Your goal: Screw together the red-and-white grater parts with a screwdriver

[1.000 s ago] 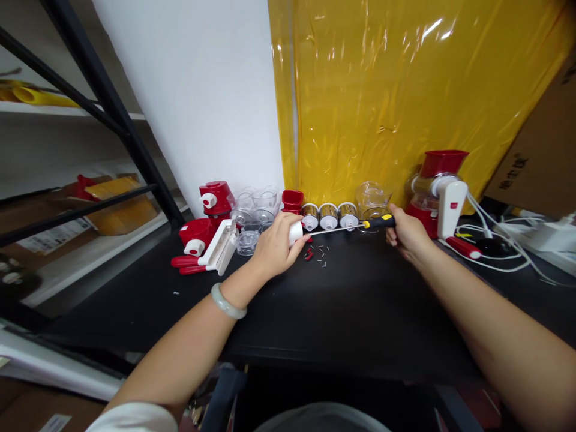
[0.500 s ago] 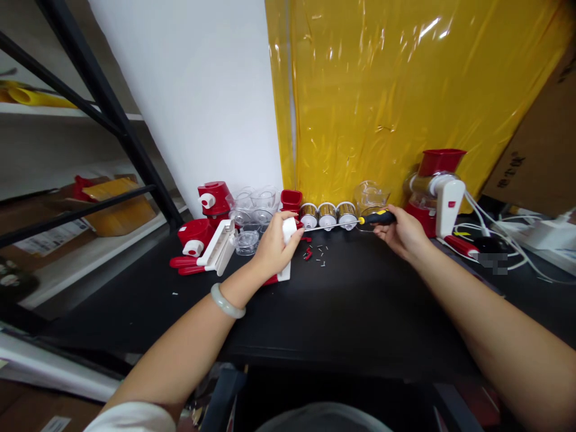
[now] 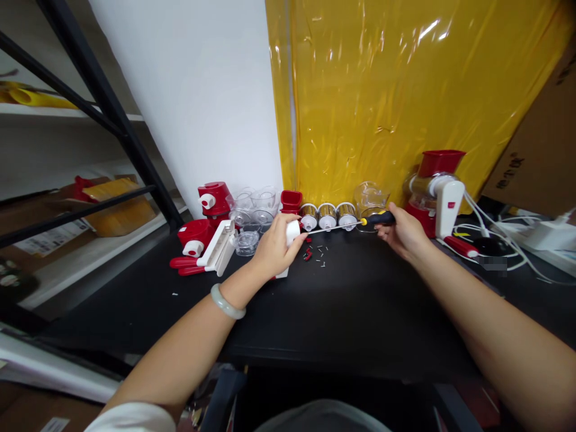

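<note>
My left hand [image 3: 272, 247] is closed around a white and red plastic handle part [image 3: 291, 233], holding it upright on the black table [image 3: 342, 312]. My right hand [image 3: 405, 233] grips the black and yellow handle of a screwdriver [image 3: 375, 220]. Its long thin shaft runs left, with the tip at the top of the white part. Small screws and red bits [image 3: 315, 252] lie scattered on the table just right of my left hand.
Behind stand three metal drum blades [image 3: 327, 216], clear cups [image 3: 254, 207], red and white grater parts [image 3: 204, 240] and an assembled red grater [image 3: 438, 192]. White cables [image 3: 508, 240] lie at right. A black shelf frame [image 3: 112, 114] rises at left, yellow plastic sheeting [image 3: 405, 90] behind.
The white part shifted a little in my left hand, first lifted with its lower end showing, now lower again. The screwdriver stays pointed at its top.
</note>
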Motion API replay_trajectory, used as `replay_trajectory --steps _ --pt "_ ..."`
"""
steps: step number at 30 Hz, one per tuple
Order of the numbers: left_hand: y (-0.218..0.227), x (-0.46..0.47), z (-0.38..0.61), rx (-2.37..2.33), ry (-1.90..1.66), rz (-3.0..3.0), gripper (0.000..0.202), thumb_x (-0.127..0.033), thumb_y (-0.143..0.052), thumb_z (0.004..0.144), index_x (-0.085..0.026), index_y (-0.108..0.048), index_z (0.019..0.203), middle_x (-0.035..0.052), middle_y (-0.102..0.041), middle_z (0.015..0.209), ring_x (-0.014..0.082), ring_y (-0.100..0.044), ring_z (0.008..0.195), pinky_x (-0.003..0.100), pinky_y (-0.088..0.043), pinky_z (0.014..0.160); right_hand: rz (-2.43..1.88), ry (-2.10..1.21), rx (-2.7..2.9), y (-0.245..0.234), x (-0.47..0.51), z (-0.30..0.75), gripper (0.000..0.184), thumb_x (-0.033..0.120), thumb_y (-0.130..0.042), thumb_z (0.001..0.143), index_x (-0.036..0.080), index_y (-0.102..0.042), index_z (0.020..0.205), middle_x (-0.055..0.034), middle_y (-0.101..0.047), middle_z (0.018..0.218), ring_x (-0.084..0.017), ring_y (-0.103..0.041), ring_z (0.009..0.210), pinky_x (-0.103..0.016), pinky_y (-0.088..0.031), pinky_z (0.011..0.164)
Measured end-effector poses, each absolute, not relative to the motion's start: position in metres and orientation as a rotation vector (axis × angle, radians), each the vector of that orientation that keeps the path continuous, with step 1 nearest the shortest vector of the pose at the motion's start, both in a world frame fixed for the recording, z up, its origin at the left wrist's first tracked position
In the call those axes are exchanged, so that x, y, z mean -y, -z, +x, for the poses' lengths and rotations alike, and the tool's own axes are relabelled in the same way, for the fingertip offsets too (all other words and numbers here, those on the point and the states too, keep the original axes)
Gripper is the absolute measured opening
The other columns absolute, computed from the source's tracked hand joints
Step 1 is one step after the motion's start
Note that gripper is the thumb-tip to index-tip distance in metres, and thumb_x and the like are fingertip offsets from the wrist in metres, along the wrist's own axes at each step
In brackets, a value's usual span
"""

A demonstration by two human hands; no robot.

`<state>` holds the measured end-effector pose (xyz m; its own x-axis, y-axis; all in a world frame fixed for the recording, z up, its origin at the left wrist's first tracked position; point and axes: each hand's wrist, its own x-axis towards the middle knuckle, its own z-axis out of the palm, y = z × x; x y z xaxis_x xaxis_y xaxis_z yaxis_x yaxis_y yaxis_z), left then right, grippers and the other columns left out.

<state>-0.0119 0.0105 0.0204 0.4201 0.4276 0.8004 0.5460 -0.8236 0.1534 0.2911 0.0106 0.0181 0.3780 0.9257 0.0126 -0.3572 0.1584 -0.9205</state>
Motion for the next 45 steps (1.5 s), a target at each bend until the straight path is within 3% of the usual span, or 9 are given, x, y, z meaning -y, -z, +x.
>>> replay_trajectory --steps 11,17,21,28,40,45 --pt "-0.021 -0.010 -0.012 0.826 1.369 -2.514 0.034 -0.034 -0.055 0.096 -0.016 -0.045 0.124 0.0129 -0.060 0.115 0.0250 -0.062 0.108 0.040 -0.053 0.090 -1.025 -0.958 0.767 -0.010 -0.015 0.295 0.029 0.043 -0.057 0.094 0.021 -0.050 0.077 0.0029 -0.051 0.043 -0.010 -0.044 0.030 -0.020 -0.035 0.031" --pt "-0.021 -0.011 -0.012 0.845 1.366 -2.514 0.035 -0.034 -0.054 0.095 -0.017 -0.045 0.124 0.0128 -0.060 0.116 0.0253 -0.062 0.107 0.040 -0.053 0.090 -1.034 -1.014 0.699 -0.017 -0.010 0.292 0.022 0.035 -0.043 0.097 0.021 -0.051 0.082 0.0014 -0.055 0.047 -0.012 -0.050 0.035 -0.021 -0.040 0.035" --pt "-0.020 -0.011 -0.012 0.838 1.370 -2.519 0.034 -0.034 -0.054 0.096 -0.017 -0.045 0.124 0.0125 -0.060 0.115 0.0254 -0.062 0.107 0.041 -0.053 0.090 -1.051 -1.077 0.688 -0.023 -0.005 0.290 0.026 0.029 -0.031 0.097 0.021 -0.051 0.082 -0.0026 -0.061 0.052 -0.014 -0.056 0.040 -0.023 -0.047 0.041" --pt "-0.021 -0.010 -0.012 0.843 1.359 -2.522 0.035 -0.034 -0.055 0.095 -0.017 -0.045 0.124 0.0124 -0.060 0.115 0.0251 -0.062 0.107 0.041 -0.053 0.090 -0.972 -1.081 0.700 -0.023 -0.005 0.291 0.018 0.019 -0.038 0.087 0.019 -0.055 0.083 -0.0036 -0.066 0.061 -0.014 -0.060 0.043 -0.023 -0.049 0.045" --pt "-0.023 -0.009 -0.012 0.834 1.366 -2.519 0.034 -0.035 -0.054 0.096 -0.018 -0.045 0.124 0.0125 -0.060 0.115 0.0253 -0.062 0.107 0.041 -0.053 0.089 -1.013 -0.966 0.687 -0.018 -0.010 0.291 0.012 0.024 -0.053 0.090 0.019 -0.053 0.080 0.0033 -0.053 0.052 -0.010 -0.048 0.036 -0.019 -0.037 0.032" --pt "-0.023 -0.008 -0.012 0.837 1.369 -2.527 0.034 -0.035 -0.054 0.096 -0.017 -0.045 0.124 0.0128 -0.060 0.116 0.0252 -0.062 0.107 0.040 -0.053 0.090 -1.035 -0.926 0.715 -0.018 -0.009 0.291 0.017 0.023 -0.050 0.093 0.020 -0.051 0.076 0.0047 -0.048 0.043 -0.010 -0.042 0.031 -0.020 -0.034 0.030"
